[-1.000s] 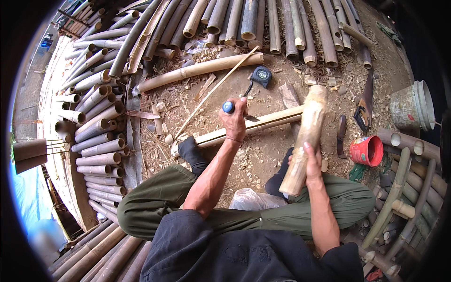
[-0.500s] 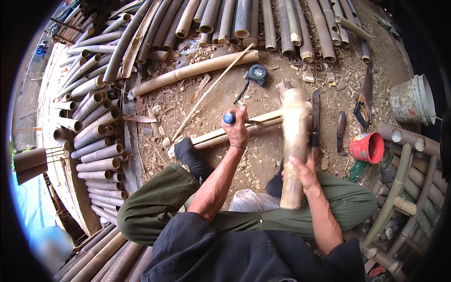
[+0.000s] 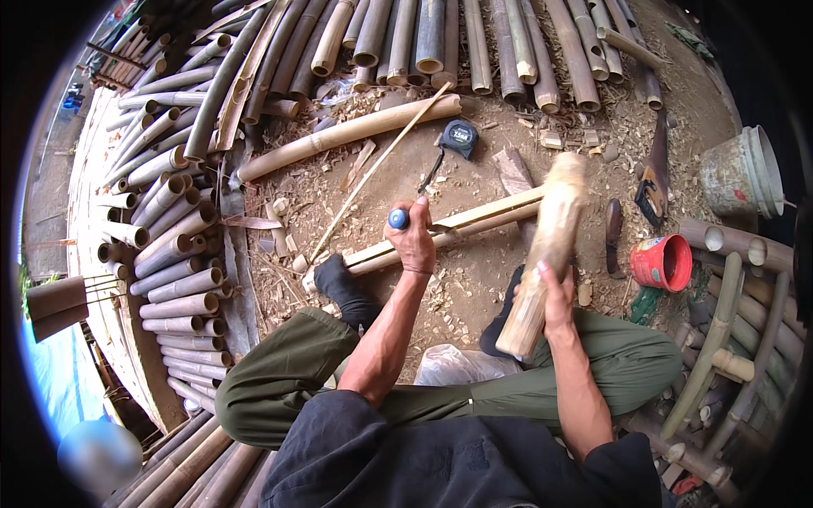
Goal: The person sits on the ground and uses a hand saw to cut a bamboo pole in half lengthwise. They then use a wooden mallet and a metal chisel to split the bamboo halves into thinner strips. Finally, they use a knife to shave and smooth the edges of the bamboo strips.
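My left hand is closed around a chisel with a blue-capped handle. Its metal blade shows past my fingers, down at a bamboo pole that lies across the ground with a long opening along its top. In my right hand is a thick, pale wooden club, gripped near its lower part and held tilted above the pole's right end, which it hides. A dark-socked foot rests against the pole's left end.
Past the pole lie a tape measure, a thin bamboo strip and a loose bamboo length. At right are a handsaw, a dark-handled knife, a red tub and a grey bucket. Stacked bamboo surrounds the chip-strewn ground.
The club's upper end has swung to the right, so it leans more. My left hand and the chisel have shifted slightly left along the pole.
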`<state>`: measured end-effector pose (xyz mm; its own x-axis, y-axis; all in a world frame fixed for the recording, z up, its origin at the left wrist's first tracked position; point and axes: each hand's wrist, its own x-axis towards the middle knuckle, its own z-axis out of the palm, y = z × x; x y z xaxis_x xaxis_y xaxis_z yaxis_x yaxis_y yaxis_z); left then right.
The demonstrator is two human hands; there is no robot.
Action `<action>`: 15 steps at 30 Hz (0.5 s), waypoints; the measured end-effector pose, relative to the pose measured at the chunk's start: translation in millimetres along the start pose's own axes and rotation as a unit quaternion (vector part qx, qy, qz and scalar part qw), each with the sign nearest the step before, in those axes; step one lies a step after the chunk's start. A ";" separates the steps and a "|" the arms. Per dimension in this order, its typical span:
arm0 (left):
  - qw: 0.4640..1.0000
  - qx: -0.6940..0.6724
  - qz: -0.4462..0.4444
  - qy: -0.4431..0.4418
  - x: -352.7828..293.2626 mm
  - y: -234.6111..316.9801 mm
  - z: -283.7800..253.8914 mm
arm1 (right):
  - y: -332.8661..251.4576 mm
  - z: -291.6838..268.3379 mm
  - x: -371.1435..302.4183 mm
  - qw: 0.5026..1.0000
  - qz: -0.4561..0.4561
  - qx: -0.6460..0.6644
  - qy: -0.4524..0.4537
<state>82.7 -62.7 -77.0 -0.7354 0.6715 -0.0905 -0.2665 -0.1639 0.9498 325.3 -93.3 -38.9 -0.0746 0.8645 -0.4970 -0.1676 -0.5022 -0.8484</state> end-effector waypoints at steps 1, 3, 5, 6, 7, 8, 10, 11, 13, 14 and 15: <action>1.000 -0.022 -0.001 -0.014 0.0 -1.1 2.8 | -9.2 0.8 7.3 0.998 0.011 0.037 0.042; 0.999 -0.036 -0.007 -0.035 -7.3 -12.2 5.9 | -11.8 -10.9 10.9 0.990 0.018 0.104 0.093; 0.999 0.035 -0.006 -0.040 -12.2 -26.8 -0.7 | -3.7 -12.9 8.8 0.981 0.004 0.145 0.126; 0.997 0.057 -0.003 -0.050 -11.7 -34.5 -0.4 | 7.2 -8.3 7.7 0.975 0.010 0.175 0.136; 0.995 0.075 0.014 -0.060 -13.2 -38.1 3.6 | 23.9 1.8 -0.1 0.980 -0.015 0.139 0.142; 0.993 0.094 0.031 -0.069 -16.4 -40.5 6.9 | 34.7 0.2 -9.2 0.995 0.009 0.065 0.070; 0.989 0.124 0.034 -0.079 -21.7 -38.1 14.6 | 46.4 -2.3 -23.7 0.974 0.085 -0.130 -0.166; 0.953 0.260 0.119 -0.096 -11.9 -52.4 1.0 | 45.8 -4.4 -28.4 0.955 0.083 -0.207 -0.197; 0.982 0.171 0.075 -0.018 -2.0 -34.5 -11.1 | 33.2 -5.6 -30.5 0.946 0.120 -0.199 -0.225; 0.972 0.217 0.091 -0.021 15.1 -22.3 -5.5 | 17.3 -9.2 -23.9 0.960 0.086 -0.205 -0.169; 0.969 0.232 0.083 -0.013 21.6 -6.4 2.4 | -1.4 -12.2 -12.2 0.969 0.059 -0.209 -0.121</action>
<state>70.0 -45.4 -84.3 -0.7271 0.6822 0.0775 0.1684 0.0678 0.9834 338.5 -103.4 -33.9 -0.3049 0.7554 -0.5800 0.2651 -0.5176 -0.8135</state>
